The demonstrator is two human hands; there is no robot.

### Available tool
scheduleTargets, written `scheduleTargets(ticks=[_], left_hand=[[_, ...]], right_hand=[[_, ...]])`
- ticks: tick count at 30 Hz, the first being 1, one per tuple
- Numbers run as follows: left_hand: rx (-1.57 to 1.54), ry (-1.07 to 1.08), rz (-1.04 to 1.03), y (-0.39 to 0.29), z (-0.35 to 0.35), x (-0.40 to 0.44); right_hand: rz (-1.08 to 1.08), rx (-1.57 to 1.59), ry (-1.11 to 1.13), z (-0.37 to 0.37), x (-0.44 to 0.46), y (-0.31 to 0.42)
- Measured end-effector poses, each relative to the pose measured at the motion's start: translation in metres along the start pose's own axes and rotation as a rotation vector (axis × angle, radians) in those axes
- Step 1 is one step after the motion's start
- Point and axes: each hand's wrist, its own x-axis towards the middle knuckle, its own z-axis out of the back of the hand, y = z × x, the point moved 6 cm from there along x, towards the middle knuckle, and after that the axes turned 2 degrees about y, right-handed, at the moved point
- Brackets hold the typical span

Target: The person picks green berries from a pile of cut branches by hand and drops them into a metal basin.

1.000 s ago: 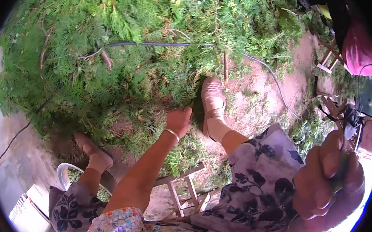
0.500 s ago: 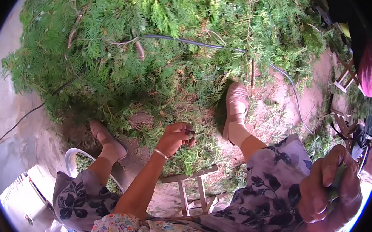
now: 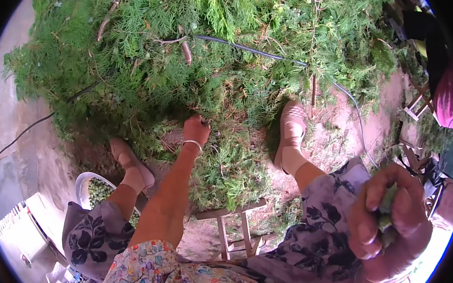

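My left hand (image 3: pixel 197 130), with a pale bracelet at the wrist, reaches forward to the near edge of a pile of green conifer branches (image 3: pixel 260 21). Its fingers are curled closed, and whatever they may hold is hidden. Close to the camera at the lower right, my right hand (image 3: pixel 389 219) is cupped round several small green cones (image 3: pixel 386 204), partly covered by the fingers. A pale bowl (image 3: pixel 82 183) stands beside my left leg with many similar green cones (image 3: pixel 100 192) in it.
A dark cable (image 3: pixel 251 50) runs across the branches and down to the right. A small wooden stool (image 3: pixel 231 211) stands between my legs. White stool legs (image 3: pixel 418 107) and pink cloth (image 3: pixel 447 100) show at the far right. Loose sprigs (image 3: pixel 229 178) cover the ground between my feet.
My left hand has moved forward, from above the loose sprigs to the edge of the branch pile. My right hand has shifted slightly left, showing more of the cones in it.
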Motion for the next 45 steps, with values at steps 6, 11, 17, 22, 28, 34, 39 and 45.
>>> scheduleTargets(ticks=[6, 11, 17, 22, 28, 34, 39, 45], left_hand=[[-1.376, 0.22, 0.878, -0.008, 0.03, -0.05], [-2.037, 0.229, 0.528, -0.052, 0.064, -0.069], [-2.299, 0.395, 0.01, -0.215, 0.19, -0.056], [-1.571, 0.258, -0.578, -0.325, 0.278, -0.09], [-1.085, 0.198, -0.853, -0.35, 0.296, -0.091], [-0.736, 0.278, -0.074, -0.215, 0.185, -0.012], [-0.085, 0.461, 0.16, -0.063, 0.059, 0.023], [0.154, 0.742, 0.047, -0.068, -0.017, -0.095]], right_hand=[[-0.015, 0.074, -0.137, -0.01, -0.004, 0.003], [-0.095, 0.119, -0.067, -0.018, -0.002, -0.003], [-0.153, 0.384, -0.077, -0.01, 0.01, -0.022], [-0.255, 0.427, -0.075, -0.018, 0.013, -0.028], [-0.106, 0.352, 0.043, -0.025, 0.011, -0.02], [-0.094, 0.477, 0.094, -0.019, 0.001, -0.001], [-0.085, 0.462, -0.12, -0.01, -0.005, -0.001], [-0.174, 0.211, -0.189, -0.004, -0.003, -0.008]])
